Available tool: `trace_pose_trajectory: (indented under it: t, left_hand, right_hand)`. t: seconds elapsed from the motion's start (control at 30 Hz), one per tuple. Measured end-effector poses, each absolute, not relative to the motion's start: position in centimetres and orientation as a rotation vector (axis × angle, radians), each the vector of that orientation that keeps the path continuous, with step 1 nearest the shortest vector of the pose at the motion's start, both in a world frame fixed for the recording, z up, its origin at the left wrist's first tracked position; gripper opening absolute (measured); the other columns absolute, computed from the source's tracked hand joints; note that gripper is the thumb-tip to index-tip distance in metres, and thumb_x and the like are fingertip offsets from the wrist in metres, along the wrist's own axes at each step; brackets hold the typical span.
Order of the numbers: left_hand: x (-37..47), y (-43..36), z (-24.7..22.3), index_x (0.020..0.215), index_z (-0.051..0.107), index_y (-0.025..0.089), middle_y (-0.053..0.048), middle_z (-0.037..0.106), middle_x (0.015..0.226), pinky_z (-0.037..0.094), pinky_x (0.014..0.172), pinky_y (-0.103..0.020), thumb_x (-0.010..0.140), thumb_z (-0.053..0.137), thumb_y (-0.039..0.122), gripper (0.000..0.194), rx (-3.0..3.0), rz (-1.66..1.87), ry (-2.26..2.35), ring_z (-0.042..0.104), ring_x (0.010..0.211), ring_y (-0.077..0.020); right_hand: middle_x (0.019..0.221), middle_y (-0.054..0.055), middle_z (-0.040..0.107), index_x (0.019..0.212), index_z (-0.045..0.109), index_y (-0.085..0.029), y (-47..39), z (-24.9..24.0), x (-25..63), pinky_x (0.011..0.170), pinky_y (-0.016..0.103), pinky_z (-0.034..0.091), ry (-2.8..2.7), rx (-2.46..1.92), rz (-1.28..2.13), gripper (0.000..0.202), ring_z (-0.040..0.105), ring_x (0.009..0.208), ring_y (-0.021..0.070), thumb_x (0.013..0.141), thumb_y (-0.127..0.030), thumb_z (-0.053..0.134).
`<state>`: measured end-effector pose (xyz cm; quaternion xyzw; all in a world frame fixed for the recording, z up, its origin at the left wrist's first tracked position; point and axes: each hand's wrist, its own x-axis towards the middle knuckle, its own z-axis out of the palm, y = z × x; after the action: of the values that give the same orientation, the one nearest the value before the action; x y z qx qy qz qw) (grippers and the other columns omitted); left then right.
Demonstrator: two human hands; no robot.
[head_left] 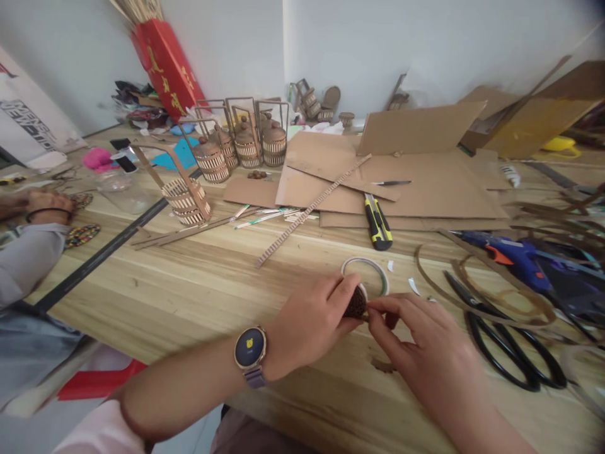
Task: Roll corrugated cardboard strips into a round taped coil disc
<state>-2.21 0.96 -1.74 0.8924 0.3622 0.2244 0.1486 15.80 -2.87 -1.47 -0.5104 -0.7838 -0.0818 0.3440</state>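
Low over the table, my left hand grips a small round dark-brown woven disc with a pale rim. My right hand has thumb and index finger pinched at the disc's right edge; what lies between those fingertips is too small to make out. Just behind the disc is a roll of white tape lying flat. Black-handled scissors rest to the right of my right hand, beside coiled brown strips. A small curved brown scrap lies below my fingers.
A yellow-black utility knife lies against cardboard sheets. A blue glue gun sits at right. Several small lidded baskets and an open handled basket stand at left. Another person's hands are at far left.
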Motion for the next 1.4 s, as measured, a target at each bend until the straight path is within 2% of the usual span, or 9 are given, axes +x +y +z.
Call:
trace_pose_trajectory:
  t: [0.17, 0.47, 0.7, 0.8, 0.9, 1.1, 1.17, 1.27, 1.4]
  left_hand:
    - [-2.1, 0.8, -1.8, 0.138, 0.038, 0.016, -0.015, 0.061, 0.128, 0.06, 0.087, -0.042, 0.095, 0.06, 0.03, 0.051, 2.558, 0.566, 1.058, 0.065, 0.113, -0.0296]
    - [-2.4, 1.0, -1.4, 0.138, 0.04, 0.013, -0.016, 0.057, 0.135, 0.055, 0.097, -0.043, 0.093, 0.062, 0.023, 0.052, 2.557, 0.567, 0.951, 0.06, 0.119, -0.03]
    - [-2.8, 1.1, -1.6, 0.136, 0.048, 0.016, -0.013, 0.06, 0.135, 0.05, 0.103, -0.039, 0.091, 0.067, 0.026, 0.05, 2.374, 0.683, 0.836, 0.058, 0.123, -0.0261]
    - [-2.9, 1.3, -1.5, 0.134, 0.051, 0.016, -0.012, 0.064, 0.129, 0.05, 0.101, -0.037, 0.087, 0.072, 0.03, 0.053, 2.216, 0.716, 0.82, 0.062, 0.115, -0.0244]
    - [-3.0, 1.3, -1.2, 0.133, 0.055, 0.017, -0.01, 0.069, 0.117, 0.052, 0.094, -0.037, 0.082, 0.076, 0.033, 0.057, 2.07, 0.701, 0.845, 0.066, 0.103, -0.0241]
    - [-3.0, 1.5, -1.3, 0.129, 0.057, 0.019, -0.006, 0.069, 0.099, 0.052, 0.08, -0.034, 0.073, 0.082, 0.044, 0.066, 1.717, 0.703, 0.921, 0.065, 0.085, -0.0207]
    - [-2.9, 1.6, -1.4, 0.124, 0.057, 0.02, -0.004, 0.067, 0.097, 0.051, 0.074, -0.031, 0.068, 0.085, 0.047, 0.068, 1.575, 0.736, 0.953, 0.063, 0.08, -0.0181]
    - [-2.6, 1.7, -1.7, 0.114, 0.052, 0.02, -0.001, 0.062, 0.094, 0.048, 0.067, -0.027, 0.063, 0.089, 0.046, 0.068, 1.363, 0.793, 0.951, 0.06, 0.076, -0.0145]
    - [-2.3, 1.6, -1.9, 0.105, 0.046, 0.02, 0.0, 0.061, 0.093, 0.048, 0.064, -0.024, 0.068, 0.086, 0.047, 0.06, 1.181, 0.8, 0.832, 0.06, 0.071, -0.0109]
  right_hand:
    - [0.062, -0.003, 0.061, 0.077, 0.058, -0.02, -2.7, -1.8, 15.8, 0.066, 0.031, 0.038, -2.101, -1.324, -0.393, 0.021, 0.058, 0.054, 0.0142, 0.096, -0.023, 0.049]
    - [0.059, -0.002, 0.057, 0.074, 0.052, -0.023, -2.3, -1.5, 17.2, 0.066, 0.032, 0.038, -2.122, -1.405, -0.303, 0.021, 0.055, 0.056, 0.0169, 0.093, -0.024, 0.045]
    - [0.071, 0.003, 0.066, 0.08, 0.056, -0.024, -0.7, -1.9, 21.1, 0.065, 0.037, 0.042, -1.956, -1.639, -0.286, 0.017, 0.063, 0.066, 0.0237, 0.091, -0.034, 0.047]
    - [0.083, 0.008, 0.065, 0.087, 0.056, -0.024, -0.5, -1.7, 21.8, 0.068, 0.041, 0.046, -1.924, -1.651, -0.276, 0.013, 0.065, 0.078, 0.0283, 0.087, -0.033, 0.047]
    - [0.08, 0.008, 0.064, 0.08, 0.053, -0.027, -0.8, -1.0, 21.7, 0.071, 0.043, 0.048, -1.901, -1.63, -0.233, 0.008, 0.064, 0.08, 0.0292, 0.084, -0.026, 0.046]
    - [0.087, 0.009, 0.075, 0.091, 0.07, -0.026, -1.0, -0.8, 21.5, 0.081, 0.056, 0.047, -1.84, -1.692, -0.193, 0.028, 0.068, 0.088, 0.0335, 0.093, -0.039, 0.045]
    - [0.091, 0.008, 0.076, 0.096, 0.072, -0.026, -1.1, -1.0, 20.8, 0.078, 0.049, 0.051, -1.927, -1.562, -0.024, 0.027, 0.069, 0.088, 0.0291, 0.093, -0.04, 0.049]
    - [0.086, 0.004, 0.074, 0.102, 0.072, -0.026, -1.7, -1.6, 18.4, 0.06, 0.03, 0.055, -2.042, -1.344, 0.362, 0.023, 0.069, 0.071, 0.019, 0.087, -0.04, 0.062]
    - [0.072, 0.0, 0.072, 0.075, 0.072, -0.027, -2.7, -2.0, 15.6, 0.051, 0.024, 0.053, -1.948, -1.392, 0.41, 0.024, 0.067, 0.058, 0.0148, 0.088, -0.044, 0.06]
